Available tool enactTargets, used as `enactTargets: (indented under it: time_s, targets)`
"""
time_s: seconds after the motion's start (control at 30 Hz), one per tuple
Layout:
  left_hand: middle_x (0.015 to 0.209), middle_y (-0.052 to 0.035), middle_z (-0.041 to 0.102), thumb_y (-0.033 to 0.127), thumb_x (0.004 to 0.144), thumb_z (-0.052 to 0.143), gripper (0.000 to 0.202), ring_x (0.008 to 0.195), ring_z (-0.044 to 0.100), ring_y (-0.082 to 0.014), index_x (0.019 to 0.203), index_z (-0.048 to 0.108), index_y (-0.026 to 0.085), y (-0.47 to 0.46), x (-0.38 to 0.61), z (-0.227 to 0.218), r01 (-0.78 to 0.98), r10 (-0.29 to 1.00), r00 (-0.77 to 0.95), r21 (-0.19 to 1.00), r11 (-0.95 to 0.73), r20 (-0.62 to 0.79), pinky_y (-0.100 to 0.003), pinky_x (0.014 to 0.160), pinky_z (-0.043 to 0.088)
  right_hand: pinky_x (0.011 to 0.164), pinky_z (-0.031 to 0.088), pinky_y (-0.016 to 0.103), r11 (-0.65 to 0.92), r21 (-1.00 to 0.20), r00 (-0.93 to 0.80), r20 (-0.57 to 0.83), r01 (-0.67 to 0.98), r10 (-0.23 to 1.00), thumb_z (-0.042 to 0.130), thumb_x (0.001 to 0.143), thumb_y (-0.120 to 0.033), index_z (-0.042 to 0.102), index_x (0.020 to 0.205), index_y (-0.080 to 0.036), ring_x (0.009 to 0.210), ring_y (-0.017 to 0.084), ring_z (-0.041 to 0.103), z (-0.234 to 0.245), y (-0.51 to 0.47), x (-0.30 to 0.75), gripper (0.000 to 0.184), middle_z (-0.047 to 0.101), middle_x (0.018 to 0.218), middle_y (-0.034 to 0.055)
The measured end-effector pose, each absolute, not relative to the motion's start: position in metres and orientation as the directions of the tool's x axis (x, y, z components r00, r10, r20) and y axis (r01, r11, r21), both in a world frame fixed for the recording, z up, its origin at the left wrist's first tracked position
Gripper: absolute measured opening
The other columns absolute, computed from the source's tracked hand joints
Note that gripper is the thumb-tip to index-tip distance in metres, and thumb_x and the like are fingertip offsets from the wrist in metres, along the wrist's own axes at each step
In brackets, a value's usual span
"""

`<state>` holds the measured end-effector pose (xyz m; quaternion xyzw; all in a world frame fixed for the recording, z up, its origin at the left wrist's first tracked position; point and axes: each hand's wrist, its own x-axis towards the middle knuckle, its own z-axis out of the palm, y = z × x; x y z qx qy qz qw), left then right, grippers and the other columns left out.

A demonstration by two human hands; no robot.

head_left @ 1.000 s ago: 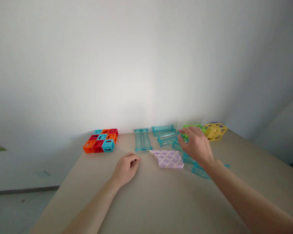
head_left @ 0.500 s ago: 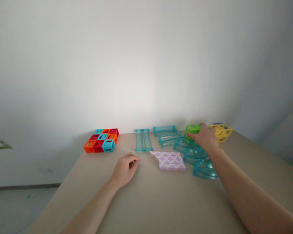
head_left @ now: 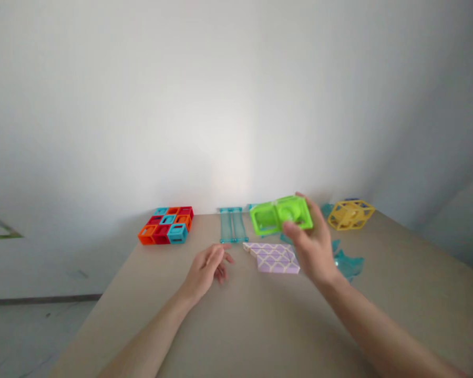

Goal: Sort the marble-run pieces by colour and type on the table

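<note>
My right hand [head_left: 313, 247] grips a bright green block piece [head_left: 279, 215], two joined open cubes, and holds it in the air above the table. Below it lie a lilac patterned tile piece [head_left: 274, 257] and several clear teal track pieces [head_left: 347, 262], partly hidden by the hand. My left hand [head_left: 207, 270] hovers low over the beige table [head_left: 240, 325], left of the lilac piece, with its fingers loosely spread and nothing in them.
A flat grid of orange, red and blue cubes [head_left: 166, 226] sits at the far left of the table. A straight teal track [head_left: 233, 224] lies at the back centre. A yellow lattice block [head_left: 350, 213] stands far right. A white wall rises behind.
My right hand closed on the green piece at the back and lifted it up and to the left. My left hand loosened from a curl and its fingers spread.
</note>
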<state>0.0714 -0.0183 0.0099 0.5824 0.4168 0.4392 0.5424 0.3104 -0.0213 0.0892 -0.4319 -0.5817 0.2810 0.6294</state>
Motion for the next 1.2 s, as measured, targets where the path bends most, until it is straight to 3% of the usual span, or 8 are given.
enactTargets:
  time_s: [0.1, 0.17, 0.27, 0.37, 0.5, 0.67, 0.93, 1.2]
  targets:
    - [0.082, -0.0103, 0.071, 0.075, 0.078, 0.044, 0.067, 0.059, 0.066, -0.0211, 0.099, 0.067, 0.016, -0.026, 0.073, 0.013, -0.253, 0.853, 0.504, 0.921, 0.297, -0.137, -0.029, 0.049, 0.048, 0.106, 0.041, 0.046, 0.599, -0.788, -0.071, 0.596, 0.138, 0.800, 0.078, 0.067, -0.037, 0.029, 0.142, -0.029, 0.128, 0.032, 0.045, 0.047, -0.058, 0.274, 0.090, 0.044, 0.137, 0.0117]
    - [0.082, -0.0109, 0.072, 0.067, 0.077, 0.056, 0.057, 0.066, 0.068, -0.0221, 0.092, 0.070, 0.014, -0.030, 0.074, 0.016, -0.316, 0.842, 0.512, 0.875, 0.367, -0.169, -0.030, 0.057, 0.051, 0.109, 0.038, 0.045, 0.608, -0.784, -0.248, 0.569, 0.123, 0.784, 0.080, 0.065, -0.027, 0.028, 0.143, -0.033, 0.135, 0.032, 0.037, 0.026, -0.071, 0.263, 0.094, 0.036, 0.144, 0.0106]
    - [0.086, -0.0090, 0.073, 0.048, 0.075, 0.070, 0.039, 0.072, 0.068, -0.0205, 0.092, 0.070, 0.014, -0.032, 0.075, 0.022, -0.361, 0.915, 0.367, 0.880, 0.308, -0.169, -0.028, 0.065, 0.052, 0.112, 0.032, 0.049, 0.477, -0.875, -0.307, 0.432, 0.083, 0.848, 0.075, 0.071, -0.021, 0.015, 0.148, -0.035, 0.140, 0.030, 0.031, 0.013, -0.075, 0.258, 0.099, 0.029, 0.150, 0.0108]
    - [0.086, -0.0056, 0.072, 0.042, 0.073, 0.073, 0.034, 0.074, 0.068, -0.0203, 0.094, 0.067, 0.016, -0.031, 0.075, 0.026, -0.373, 0.967, 0.236, 0.910, 0.180, -0.094, -0.029, 0.065, 0.053, 0.111, 0.031, 0.053, 0.303, -0.948, -0.361, 0.316, -0.093, 0.877, 0.077, 0.074, -0.026, 0.005, 0.149, -0.039, 0.139, 0.029, 0.034, 0.013, -0.071, 0.257, 0.104, 0.026, 0.154, 0.0103]
    - [0.082, -0.0013, 0.068, 0.039, 0.074, 0.073, 0.031, 0.073, 0.065, -0.0166, 0.091, 0.060, 0.017, -0.030, 0.073, 0.024, -0.324, 0.987, 0.157, 0.946, 0.031, 0.021, -0.025, 0.064, 0.051, 0.103, 0.043, 0.049, 0.061, -0.944, -0.411, 0.198, -0.323, 0.890, 0.078, 0.074, -0.038, 0.015, 0.146, -0.038, 0.130, 0.028, 0.047, 0.016, -0.067, 0.253, 0.095, 0.038, 0.148, 0.0101]
    - [0.075, 0.0046, 0.058, 0.039, 0.078, 0.070, 0.031, 0.064, 0.057, -0.0097, 0.092, 0.052, 0.019, -0.035, 0.073, 0.019, -0.162, 0.976, 0.205, 0.986, -0.035, 0.068, -0.020, 0.059, 0.046, 0.079, 0.056, 0.042, -0.148, -0.957, -0.377, -0.045, -0.250, 0.925, 0.080, 0.070, -0.039, 0.032, 0.136, -0.029, 0.106, 0.029, 0.064, 0.025, -0.064, 0.253, 0.082, 0.059, 0.126, 0.0096]
    - [0.076, 0.0059, 0.056, 0.036, 0.079, 0.070, 0.033, 0.066, 0.057, -0.0090, 0.095, 0.045, 0.022, -0.043, 0.078, 0.022, -0.128, 0.960, 0.240, 0.985, -0.114, 0.142, -0.018, 0.058, 0.045, 0.081, 0.057, 0.040, -0.137, -0.970, -0.342, -0.060, -0.203, 0.938, 0.083, 0.068, -0.033, 0.042, 0.130, -0.028, 0.099, 0.025, 0.066, 0.022, -0.063, 0.258, 0.075, 0.067, 0.114, 0.0041]
    - [0.073, 0.0064, 0.056, 0.033, 0.078, 0.071, 0.033, 0.065, 0.054, -0.0078, 0.097, 0.045, 0.022, -0.045, 0.078, 0.026, -0.108, 0.959, 0.214, 0.980, -0.165, 0.185, -0.017, 0.059, 0.044, 0.080, 0.057, 0.037, -0.140, -0.965, -0.399, -0.041, -0.222, 0.916, 0.081, 0.070, -0.032, 0.055, 0.119, -0.020, 0.095, 0.025, 0.069, 0.023, -0.060, 0.258, 0.057, 0.071, 0.105, 0.0056]
